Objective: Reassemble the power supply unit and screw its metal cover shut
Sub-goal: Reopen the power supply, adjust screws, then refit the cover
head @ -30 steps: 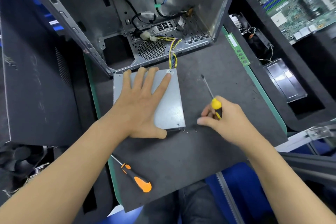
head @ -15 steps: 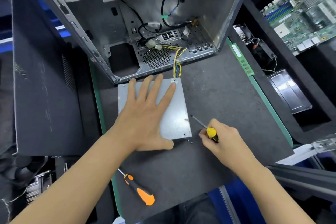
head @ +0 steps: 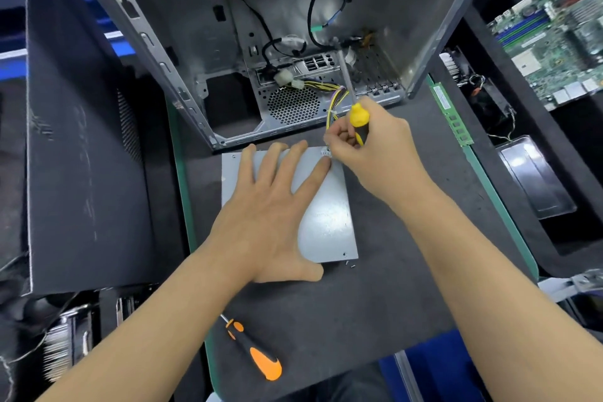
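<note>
The grey metal power supply unit [head: 329, 219] lies flat on the dark mat, its yellow wire bundle [head: 336, 101] running from its far right corner into the case. My left hand [head: 270, 215] rests flat on the cover with fingers spread. My right hand [head: 368, 143] hovers at the unit's far right corner and grips a yellow-and-black screwdriver [head: 358, 121], whose shaft points up and away from me. Its fingertips are pinched together over the corner; what they hold is hidden. Two small screws [head: 349, 263] lie on the mat by the unit's near right corner.
An open computer case [head: 293, 26] stands just behind the unit. An orange-and-black screwdriver [head: 254, 352] lies on the mat near me. A dark side panel [head: 85, 140] is at the left. A RAM stick [head: 452, 117], a motherboard [head: 554, 39] and a metal tray [head: 535, 176] lie to the right.
My right hand has moved with the yellow screwdriver from the near right corner, by the loose screws, to the far right corner. The shaft now points away. My left hand stays flat on the cover.
</note>
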Action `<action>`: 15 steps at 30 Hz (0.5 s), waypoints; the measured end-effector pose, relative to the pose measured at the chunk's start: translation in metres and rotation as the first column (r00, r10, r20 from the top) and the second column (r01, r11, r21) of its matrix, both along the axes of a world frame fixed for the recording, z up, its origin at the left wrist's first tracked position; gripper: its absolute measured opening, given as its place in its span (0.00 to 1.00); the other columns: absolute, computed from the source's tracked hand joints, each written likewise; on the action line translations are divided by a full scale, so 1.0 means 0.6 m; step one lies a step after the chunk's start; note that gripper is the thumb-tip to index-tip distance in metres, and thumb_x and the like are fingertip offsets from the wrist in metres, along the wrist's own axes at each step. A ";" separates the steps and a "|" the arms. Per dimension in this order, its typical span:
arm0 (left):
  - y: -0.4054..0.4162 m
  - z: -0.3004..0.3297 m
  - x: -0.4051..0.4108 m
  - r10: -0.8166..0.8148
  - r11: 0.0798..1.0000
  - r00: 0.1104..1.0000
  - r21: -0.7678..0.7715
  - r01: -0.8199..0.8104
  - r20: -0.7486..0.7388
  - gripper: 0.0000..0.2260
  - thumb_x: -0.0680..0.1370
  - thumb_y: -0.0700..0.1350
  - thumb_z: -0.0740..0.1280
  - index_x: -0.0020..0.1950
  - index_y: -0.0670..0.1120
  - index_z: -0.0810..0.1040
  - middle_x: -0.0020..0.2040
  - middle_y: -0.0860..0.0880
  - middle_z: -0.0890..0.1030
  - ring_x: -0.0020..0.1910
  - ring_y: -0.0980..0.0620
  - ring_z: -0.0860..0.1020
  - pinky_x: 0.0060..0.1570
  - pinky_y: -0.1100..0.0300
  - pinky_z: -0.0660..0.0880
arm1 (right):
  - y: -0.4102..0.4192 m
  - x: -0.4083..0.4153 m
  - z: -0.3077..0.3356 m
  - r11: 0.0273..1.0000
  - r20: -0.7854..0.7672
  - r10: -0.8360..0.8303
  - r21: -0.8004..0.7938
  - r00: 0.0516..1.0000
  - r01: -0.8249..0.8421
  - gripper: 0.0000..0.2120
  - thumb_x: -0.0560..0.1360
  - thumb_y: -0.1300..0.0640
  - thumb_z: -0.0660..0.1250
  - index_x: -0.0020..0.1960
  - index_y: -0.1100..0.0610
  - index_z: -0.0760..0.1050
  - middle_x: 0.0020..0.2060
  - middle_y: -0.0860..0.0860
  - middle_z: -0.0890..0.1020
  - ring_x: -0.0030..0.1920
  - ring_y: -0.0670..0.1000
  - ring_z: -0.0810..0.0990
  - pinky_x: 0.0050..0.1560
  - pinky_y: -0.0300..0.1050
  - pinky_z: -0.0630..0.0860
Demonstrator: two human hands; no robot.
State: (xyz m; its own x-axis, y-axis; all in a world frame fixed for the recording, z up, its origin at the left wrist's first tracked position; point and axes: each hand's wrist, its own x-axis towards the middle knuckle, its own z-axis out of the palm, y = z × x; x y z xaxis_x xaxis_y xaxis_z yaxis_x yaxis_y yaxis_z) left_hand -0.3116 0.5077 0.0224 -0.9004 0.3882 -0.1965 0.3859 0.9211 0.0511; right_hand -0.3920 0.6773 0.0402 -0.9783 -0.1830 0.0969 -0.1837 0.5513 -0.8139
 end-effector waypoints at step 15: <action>0.001 0.000 0.000 0.005 0.999 1.000 0.044 -0.004 -0.015 0.60 0.54 0.75 0.58 0.82 0.50 0.50 0.79 0.41 0.54 0.77 0.36 0.53 0.73 0.32 0.45 | 0.004 0.005 -0.001 0.946 -0.070 0.190 0.280 0.979 -0.163 0.06 0.76 0.60 0.69 0.46 0.61 0.72 0.41 0.57 0.80 0.39 0.57 0.75 0.42 0.55 0.74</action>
State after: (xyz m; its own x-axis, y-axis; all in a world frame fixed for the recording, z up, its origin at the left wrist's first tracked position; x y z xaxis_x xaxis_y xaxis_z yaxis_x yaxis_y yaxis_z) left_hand -0.3115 0.5080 0.0222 -0.9049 0.3920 -0.1656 0.3827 0.9199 0.0861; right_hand -0.3888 0.6798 0.0397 -0.9166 -0.3844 0.1098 -0.3672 0.7007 -0.6117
